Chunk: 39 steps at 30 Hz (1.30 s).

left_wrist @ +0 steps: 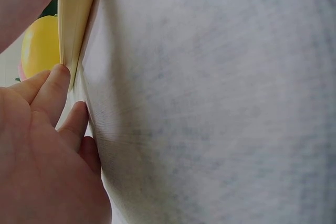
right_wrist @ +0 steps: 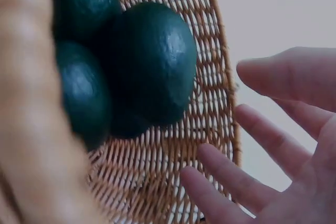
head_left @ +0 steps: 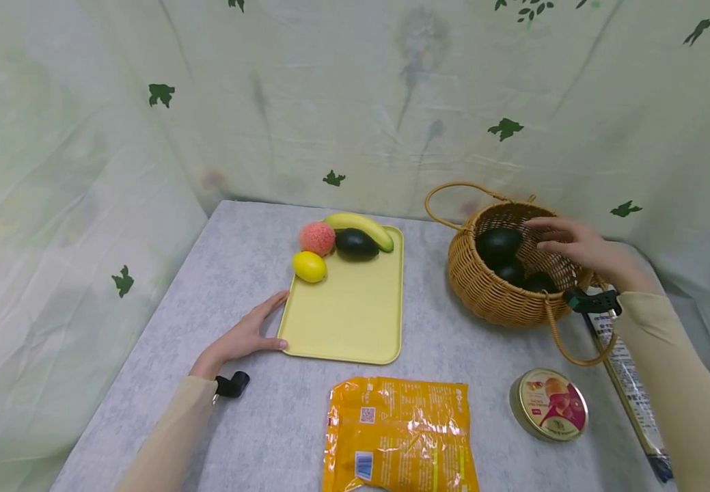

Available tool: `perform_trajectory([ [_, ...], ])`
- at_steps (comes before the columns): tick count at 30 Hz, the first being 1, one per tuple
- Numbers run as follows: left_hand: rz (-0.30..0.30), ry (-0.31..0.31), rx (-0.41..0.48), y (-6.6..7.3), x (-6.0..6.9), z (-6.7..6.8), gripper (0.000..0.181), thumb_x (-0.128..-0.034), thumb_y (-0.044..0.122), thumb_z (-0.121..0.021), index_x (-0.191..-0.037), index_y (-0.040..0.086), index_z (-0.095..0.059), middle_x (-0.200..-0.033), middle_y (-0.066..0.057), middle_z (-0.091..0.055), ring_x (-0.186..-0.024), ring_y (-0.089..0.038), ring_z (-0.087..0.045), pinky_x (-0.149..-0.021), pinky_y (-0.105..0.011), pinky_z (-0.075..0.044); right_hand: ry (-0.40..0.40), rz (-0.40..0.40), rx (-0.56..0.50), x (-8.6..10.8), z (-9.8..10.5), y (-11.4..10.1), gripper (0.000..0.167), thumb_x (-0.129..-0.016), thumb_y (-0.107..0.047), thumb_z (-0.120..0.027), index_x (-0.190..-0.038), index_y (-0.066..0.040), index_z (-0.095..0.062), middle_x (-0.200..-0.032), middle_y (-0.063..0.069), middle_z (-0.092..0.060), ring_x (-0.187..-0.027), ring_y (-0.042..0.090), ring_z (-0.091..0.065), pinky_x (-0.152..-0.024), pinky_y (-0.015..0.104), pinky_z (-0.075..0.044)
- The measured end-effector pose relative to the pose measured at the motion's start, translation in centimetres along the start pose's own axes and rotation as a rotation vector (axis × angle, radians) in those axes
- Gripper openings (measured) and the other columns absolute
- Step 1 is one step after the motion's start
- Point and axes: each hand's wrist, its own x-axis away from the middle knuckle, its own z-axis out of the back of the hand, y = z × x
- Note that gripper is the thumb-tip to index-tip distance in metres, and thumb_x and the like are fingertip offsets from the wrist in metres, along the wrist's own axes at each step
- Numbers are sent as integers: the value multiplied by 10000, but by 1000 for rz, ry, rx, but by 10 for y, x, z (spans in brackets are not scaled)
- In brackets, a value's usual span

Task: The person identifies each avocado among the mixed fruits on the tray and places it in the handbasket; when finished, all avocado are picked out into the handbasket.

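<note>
My left hand (head_left: 240,336) touches the left edge of a yellow tray (head_left: 348,321), fingers and thumb spread along its rim. On the tray's far part lie a yellow lemon (head_left: 309,266), a pink bumpy ball-shaped fruit (head_left: 317,238), a dark green avocado (head_left: 356,244) and a banana (head_left: 363,224). Over the opening of a wicker basket (head_left: 502,304) hovers my right hand (head_left: 582,247), its fingers apart and holding nothing. Several dark avocados (right_wrist: 152,61) lie inside the basket, and the right wrist view shows the fingers apart from them.
An orange foil bag (head_left: 400,434) lies in front of the tray. Right of it stands a round tin (head_left: 549,404) with fruit on its lid. A long printed packet (head_left: 631,383) lies under the right forearm. Patterned curtain (head_left: 361,102) closes off the table's back.
</note>
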Motion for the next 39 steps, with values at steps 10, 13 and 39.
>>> perform_trajectory([
  [10, 12, 0, -1, 2, 1, 0, 1010, -795, 316, -789, -1542, 96, -147, -1577, -127, -155, -1420, -364, -107, -1094, -592, -123, -111, 28, 47, -13, -14, -2, 531, -991, -156, -525, -1466, -20, -330, -1513, 257, -220, -1305, 490, -298, -976, 660, -293],
  [13, 14, 3, -6, 3, 1, 0, 1009, -796, 316, -788, -1541, 88, -147, -1576, -132, -156, -1420, -366, -108, -1095, -591, -122, -160, 22, 82, -16, -14, -3, 578, -977, -155, -547, -1488, -49, -298, -1518, 267, -193, -1324, 473, -257, -969, 653, -294],
  [39, 17, 11, -11, -2, -2, -1, 1000, -794, 329, -789, -1540, 100, -163, -1572, -135, -173, -1418, -370, -113, -1091, -597, -116, -266, -117, -96, -56, -4, -3, 560, -975, -132, -563, -1456, 20, -320, -1450, 261, -297, -1211, 365, -469, -939, 482, -456],
])
